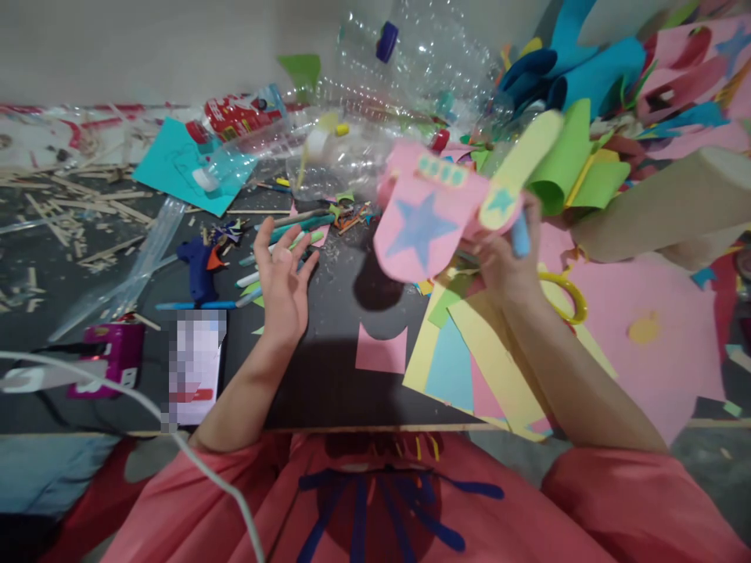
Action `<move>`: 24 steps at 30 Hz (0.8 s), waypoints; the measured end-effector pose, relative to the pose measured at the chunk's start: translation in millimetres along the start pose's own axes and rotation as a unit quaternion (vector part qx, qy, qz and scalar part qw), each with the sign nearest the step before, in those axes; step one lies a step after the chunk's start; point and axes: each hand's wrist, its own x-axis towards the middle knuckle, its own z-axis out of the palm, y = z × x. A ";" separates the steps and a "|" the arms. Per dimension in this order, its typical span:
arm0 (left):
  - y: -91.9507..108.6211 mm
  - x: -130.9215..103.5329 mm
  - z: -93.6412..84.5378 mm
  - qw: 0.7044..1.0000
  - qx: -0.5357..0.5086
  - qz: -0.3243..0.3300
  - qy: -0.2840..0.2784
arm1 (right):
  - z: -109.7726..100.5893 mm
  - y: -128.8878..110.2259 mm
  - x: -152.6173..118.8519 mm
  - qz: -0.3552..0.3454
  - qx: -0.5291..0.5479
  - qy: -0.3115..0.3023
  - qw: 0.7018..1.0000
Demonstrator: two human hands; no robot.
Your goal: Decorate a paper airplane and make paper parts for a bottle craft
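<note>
My right hand [508, 254] grips a pink craft model [425, 223], held up over the table. It has a blue star, a yellow strip with several teal dots, and a long yellow piece with a teal star on its right side. A small blue piece shows beside my fingers, and I cannot tell what it is. My left hand [285, 274] is raised, palm turned up and fingers apart, with nothing in it. Several pens [249, 279] lie right beside it. On the table between my hands is a pink cutout [381, 349] with a curved notch.
A blue glue gun [199, 266], a phone [196, 367] and a purple power box [114, 360] lie left, crossed by a white cable [199, 461]. Clear plastic bottles [352, 152] and wooden sticks [94, 203] fill the back. Yellow-handled scissors [566, 297] and coloured sheets [493, 367] lie right.
</note>
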 end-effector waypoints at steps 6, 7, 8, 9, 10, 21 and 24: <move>-3.1 -1.5 2.5 0.998 0.005 0.047 -0.031 | -22.4 0.5 21.9 -0.045 0.085 0.310 0.946; -4.6 -1.4 2.2 0.998 0.023 0.053 -0.037 | -21.4 0.3 21.4 -0.041 0.085 0.303 0.948; -6.2 -1.2 1.8 0.997 0.046 0.053 -0.043 | -19.1 -0.8 19.4 -0.035 0.083 0.284 0.955; -7.5 -1.0 1.3 0.995 0.067 0.051 -0.051 | -15.7 -3.1 16.5 -0.025 0.075 0.261 0.962; -8.6 -0.8 0.9 0.994 0.083 0.046 -0.058 | -11.9 -6.5 13.0 -0.014 0.068 0.236 0.969; -5.1 -4.4 7.8 0.988 0.143 0.014 -0.055 | 31.2 -31.1 -32.9 -0.014 -0.096 -0.063 0.993; -2.2 -5.4 8.1 0.985 0.163 0.027 -0.055 | 45.2 -24.5 -41.2 -0.070 -0.165 -0.193 0.965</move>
